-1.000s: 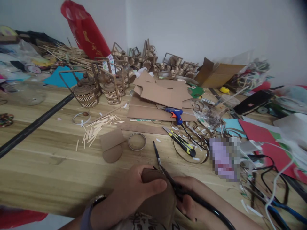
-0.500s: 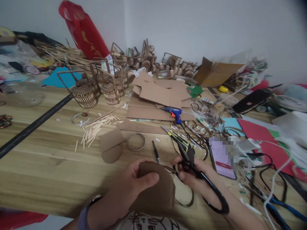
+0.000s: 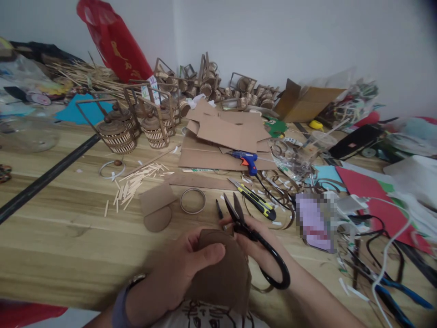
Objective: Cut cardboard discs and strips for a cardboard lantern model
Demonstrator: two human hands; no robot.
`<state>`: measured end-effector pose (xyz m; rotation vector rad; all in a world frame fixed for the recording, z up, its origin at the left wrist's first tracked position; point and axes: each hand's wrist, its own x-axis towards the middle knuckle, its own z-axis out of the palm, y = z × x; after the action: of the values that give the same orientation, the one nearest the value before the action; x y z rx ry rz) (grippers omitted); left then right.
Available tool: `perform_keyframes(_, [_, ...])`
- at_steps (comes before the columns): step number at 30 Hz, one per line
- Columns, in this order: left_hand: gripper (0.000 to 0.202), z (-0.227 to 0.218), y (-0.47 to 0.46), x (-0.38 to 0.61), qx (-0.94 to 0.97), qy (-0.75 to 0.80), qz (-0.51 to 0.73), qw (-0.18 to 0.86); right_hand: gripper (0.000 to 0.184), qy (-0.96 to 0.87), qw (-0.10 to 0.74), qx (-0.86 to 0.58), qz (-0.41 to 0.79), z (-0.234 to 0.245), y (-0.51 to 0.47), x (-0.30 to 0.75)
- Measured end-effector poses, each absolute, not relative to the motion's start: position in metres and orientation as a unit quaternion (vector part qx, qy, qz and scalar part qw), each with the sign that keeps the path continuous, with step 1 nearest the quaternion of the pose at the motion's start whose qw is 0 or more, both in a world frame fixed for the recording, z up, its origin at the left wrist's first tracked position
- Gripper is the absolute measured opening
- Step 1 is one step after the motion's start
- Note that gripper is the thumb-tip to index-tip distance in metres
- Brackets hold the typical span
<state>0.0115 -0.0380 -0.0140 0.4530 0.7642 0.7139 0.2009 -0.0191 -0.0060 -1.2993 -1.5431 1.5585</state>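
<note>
My left hand (image 3: 191, 259) is closed on a brown cardboard piece (image 3: 221, 273) with a rounded top edge, its thumb lying flat across the face. In my right hand (image 3: 256, 241) is a pair of black-handled scissors (image 3: 246, 230). Their blades stand apart and point up and away from me, just beyond the cardboard's upper right edge. The right fingers are partly hidden behind the handles and the cardboard. Beyond the hands lie a ring (image 3: 192, 201), a black pen (image 3: 219, 209), a yellow and black utility knife (image 3: 256, 199) and a cut cardboard piece with a round end (image 3: 157, 218).
A blue glue gun (image 3: 247, 159) rests on stacked cardboard sheets (image 3: 228, 132). Small wooden sticks (image 3: 136, 182) lie scattered at left, before several lidded miniature buckets (image 3: 118, 136). On the right are a phone (image 3: 316, 223), a white cable (image 3: 385, 259) and blue-handled pliers (image 3: 392, 291).
My right hand has moved left with the scissors toward the cardboard. The scissor blades have spread apart and now point more to the left. My left hand has kept its hold.
</note>
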Motion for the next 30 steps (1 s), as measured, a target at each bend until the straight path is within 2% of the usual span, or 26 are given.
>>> perform_keyframes(3, [0.046, -0.015, -0.035, 0.007, 0.241, 0.426, 0.349, 0.799, 0.060, -0.598, 0.276, -0.506, 0.557, -0.002, -0.022, 0.216])
perform_keyframes(8, [0.041, -0.016, -0.033, 0.002, 0.336, 0.499, 0.336, 0.725, 0.065, -0.660, 0.153, -0.427, 0.599, 0.022, -0.033, 0.240])
perform_keyframes(11, [0.039, -0.012, -0.033, 0.003, 0.355, 0.505, 0.329, 0.715, 0.066, -0.665, 0.121, -0.438, 0.593, 0.029, -0.039, 0.242])
perform_keyframes(17, [0.038, -0.009, -0.035, 0.005, 0.392, 0.521, 0.327, 0.684, 0.069, -0.673, 0.118, -0.433, 0.589, 0.022, -0.042, 0.240])
perform_keyframes(24, [0.046, -0.011, -0.036, 0.005, 0.449, 0.511, 0.280, 0.677, 0.074, -0.684, 0.119, -0.434, 0.574, 0.019, -0.041, 0.235])
perform_keyframes(30, [0.043, -0.009, -0.037, 0.004, 0.477, 0.519, 0.262, 0.659, 0.077, -0.685, 0.156, -0.412, 0.581, 0.016, -0.040, 0.223])
